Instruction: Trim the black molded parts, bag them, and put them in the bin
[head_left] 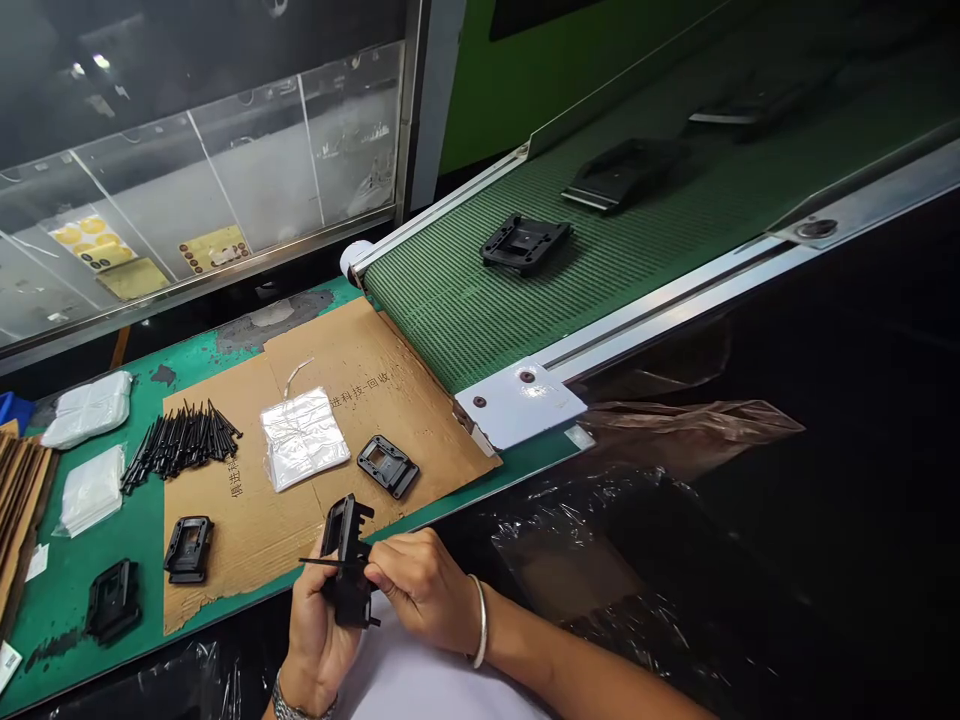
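My left hand (319, 635) is closed around a black plastic frame (346, 590), which stands tilted on edge in front of my body. A thin black pin (321, 562) lies across the frame, its free tip pointing left past my left thumb. My right hand (424, 590) pinches at the pin's other end, close against the frame; the fingertips partly hide that end. Just beyond my hands, another black frame (388, 467) lies flat on the cardboard sheet (262, 545). Two more black frames (189, 550) (114, 600) lie to the left.
A pile of black pins (184, 442) and stacks of clear plastic bags (304, 440) (91, 490) lie on the green table (154, 505). A sloping green conveyor belt (450, 300) carries several black frames (526, 243). Cardboard pieces (22, 510) stand at the left edge.
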